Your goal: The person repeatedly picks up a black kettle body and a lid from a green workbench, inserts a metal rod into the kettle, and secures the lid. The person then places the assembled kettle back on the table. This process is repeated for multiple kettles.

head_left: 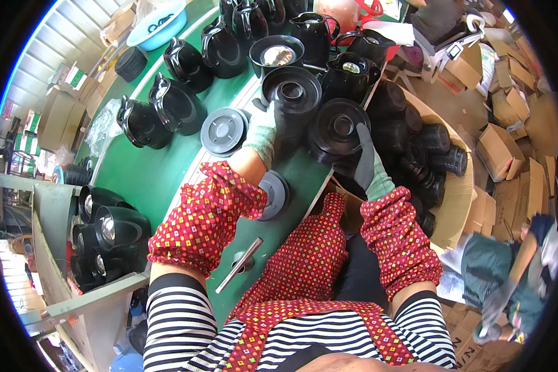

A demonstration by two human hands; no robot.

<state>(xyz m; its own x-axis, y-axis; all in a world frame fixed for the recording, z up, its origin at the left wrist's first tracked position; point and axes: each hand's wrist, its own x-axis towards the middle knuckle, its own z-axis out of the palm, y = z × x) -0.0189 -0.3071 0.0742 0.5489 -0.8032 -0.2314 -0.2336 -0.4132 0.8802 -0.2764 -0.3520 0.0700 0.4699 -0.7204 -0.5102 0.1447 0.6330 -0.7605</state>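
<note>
Grey-palmed work gloves cover both hands. My left hand point(265, 124) is closed on the side of a black round jug body point(291, 87), whose ringed end faces up. On the right, my right hand point(367, 158) grips a black round plastic part point(339, 126), thumb on its rim; the fingers underneath are hidden. The two pieces sit side by side over the green table edge. Beside my left wrist lie stacked grey discs point(223, 131), and another grey disc point(273, 195) rests partly under my sleeve. Nearer to me is a metal rod point(239, 265).
Several black jugs point(177, 105) stand on the green table point(121, 180), more at its far end. A large cardboard box point(456, 211) of black parts is on the right. Another person's gloved hand point(496, 304) shows at lower right. A blue basin point(158, 28) sits far left.
</note>
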